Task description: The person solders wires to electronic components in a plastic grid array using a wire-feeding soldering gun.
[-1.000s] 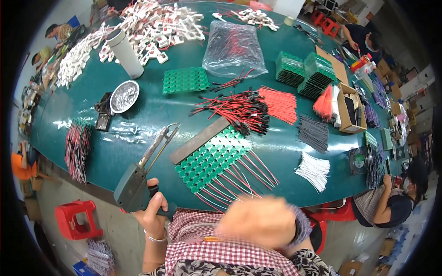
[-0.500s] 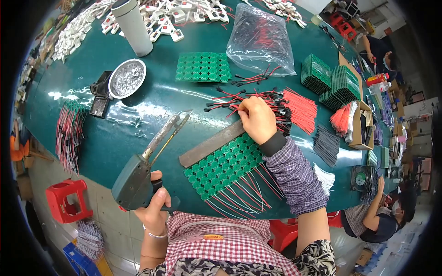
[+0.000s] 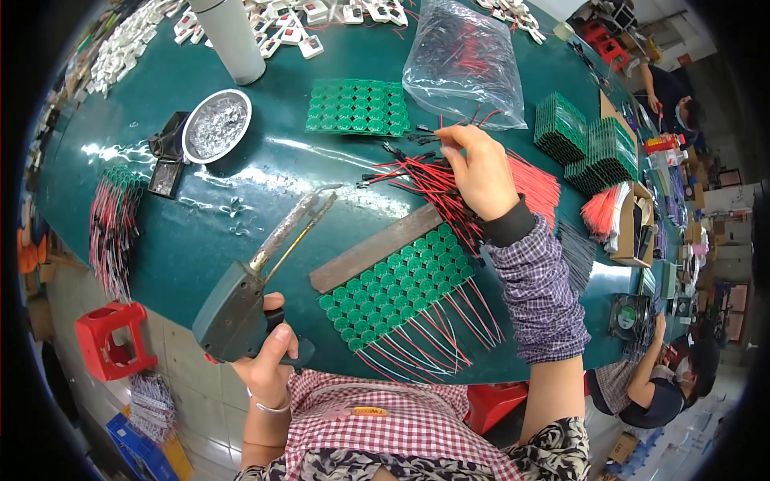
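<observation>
My left hand [image 3: 271, 353] is closed round the handle of a dark green soldering gun [image 3: 230, 311], its tip pointing up and away over the table. With fingers bent together, my right hand [image 3: 481, 168] is at the far edge of a pile of red wires [image 3: 429, 183] with black ends. What its fingertips pinch, if anything, is too small to tell. Nearer to me lies a panel of round green circuit boards [image 3: 393, 284], with red and white wires [image 3: 425, 341] running from its near edge. A flat metal bar [image 3: 373, 250] lies along the panel's far edge.
A bowl of silvery scraps [image 3: 216, 127] stands left beside a small black box [image 3: 167, 176]. Farther back are a grey bottle [image 3: 233, 44], another green panel [image 3: 357, 108] and a plastic bag [image 3: 465, 64]. Stacked boards [image 3: 601, 156] stand right. Two people work at the right.
My right hand has left the metal bar and moved away from me to the wire pile. My left hand still holds the soldering gun in nearly the same place.
</observation>
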Action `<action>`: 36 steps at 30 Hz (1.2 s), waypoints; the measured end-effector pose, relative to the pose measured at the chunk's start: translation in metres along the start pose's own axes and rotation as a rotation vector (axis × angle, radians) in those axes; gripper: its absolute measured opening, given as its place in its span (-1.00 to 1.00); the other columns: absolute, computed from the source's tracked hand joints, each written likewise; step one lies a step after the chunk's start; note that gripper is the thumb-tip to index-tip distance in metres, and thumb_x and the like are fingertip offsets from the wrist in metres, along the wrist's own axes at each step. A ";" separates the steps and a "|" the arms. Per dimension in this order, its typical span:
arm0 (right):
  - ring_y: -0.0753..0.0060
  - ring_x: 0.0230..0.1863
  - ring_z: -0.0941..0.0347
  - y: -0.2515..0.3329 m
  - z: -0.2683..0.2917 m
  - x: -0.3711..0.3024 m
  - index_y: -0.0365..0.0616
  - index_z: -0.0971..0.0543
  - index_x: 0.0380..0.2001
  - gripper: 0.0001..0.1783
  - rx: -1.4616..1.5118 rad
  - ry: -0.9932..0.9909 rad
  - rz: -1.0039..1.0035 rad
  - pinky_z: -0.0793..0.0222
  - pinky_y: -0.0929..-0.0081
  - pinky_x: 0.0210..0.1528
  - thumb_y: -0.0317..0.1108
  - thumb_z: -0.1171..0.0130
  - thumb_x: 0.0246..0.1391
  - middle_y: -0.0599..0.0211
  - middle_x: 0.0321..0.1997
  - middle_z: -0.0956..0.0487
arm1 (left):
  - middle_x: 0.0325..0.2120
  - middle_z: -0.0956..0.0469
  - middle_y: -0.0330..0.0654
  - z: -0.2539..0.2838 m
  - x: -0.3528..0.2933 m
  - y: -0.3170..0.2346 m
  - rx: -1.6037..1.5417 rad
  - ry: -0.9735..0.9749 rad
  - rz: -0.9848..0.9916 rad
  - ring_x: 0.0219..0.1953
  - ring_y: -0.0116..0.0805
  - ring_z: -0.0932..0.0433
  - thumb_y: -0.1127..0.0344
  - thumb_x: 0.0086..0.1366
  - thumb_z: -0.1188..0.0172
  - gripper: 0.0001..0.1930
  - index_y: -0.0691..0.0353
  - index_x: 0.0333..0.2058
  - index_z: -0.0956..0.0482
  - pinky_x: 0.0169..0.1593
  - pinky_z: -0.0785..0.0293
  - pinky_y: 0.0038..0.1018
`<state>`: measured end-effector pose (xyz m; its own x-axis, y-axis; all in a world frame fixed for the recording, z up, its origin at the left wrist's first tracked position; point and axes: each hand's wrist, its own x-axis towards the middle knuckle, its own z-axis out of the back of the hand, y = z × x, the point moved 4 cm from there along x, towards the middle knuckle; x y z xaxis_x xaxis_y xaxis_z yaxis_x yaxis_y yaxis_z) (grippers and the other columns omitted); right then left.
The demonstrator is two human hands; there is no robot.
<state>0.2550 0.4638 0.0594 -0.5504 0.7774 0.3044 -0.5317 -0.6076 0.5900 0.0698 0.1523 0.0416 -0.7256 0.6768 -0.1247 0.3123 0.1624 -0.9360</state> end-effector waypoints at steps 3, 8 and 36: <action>0.02 -0.03 -0.54 -0.004 -0.007 -0.009 -0.19 -0.65 -0.10 -0.68 -0.246 0.124 0.063 -0.46 0.16 0.01 -0.46 -0.32 0.02 0.11 -0.14 -0.64 | -0.08 -0.56 0.11 0.003 0.000 0.000 0.013 -0.008 -0.007 -0.63 -0.44 -0.39 0.58 0.15 -0.19 -0.48 0.45 0.12 -0.39 -0.57 -0.35 -0.56; 0.00 -0.07 -0.51 -0.010 -0.013 -0.022 -0.16 -0.66 -0.16 -0.71 -0.319 0.208 0.023 -0.45 0.13 -0.04 -0.43 -0.36 -0.02 0.16 -0.22 -0.56 | -0.08 -0.56 0.12 -0.001 0.000 0.001 0.007 -0.012 0.007 -0.62 -0.43 -0.40 0.60 0.15 -0.19 -0.49 0.45 0.12 -0.39 -0.57 -0.34 -0.56; 0.08 -0.25 -0.51 0.038 0.050 -0.037 -0.14 -0.65 -0.26 -0.85 -0.365 -0.096 0.119 -0.43 0.15 -0.19 -0.50 -0.26 0.05 0.23 -0.34 -0.62 | -0.10 -0.56 0.11 0.007 -0.009 -0.005 0.007 -0.019 0.010 -0.62 -0.45 -0.39 0.57 0.14 -0.21 -0.47 0.43 0.13 -0.39 -0.56 -0.34 -0.56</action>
<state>0.2868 0.4198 0.1079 -0.5684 0.6991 0.4337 -0.6711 -0.6990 0.2472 0.0699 0.1403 0.0448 -0.7339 0.6646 -0.1402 0.3154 0.1505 -0.9370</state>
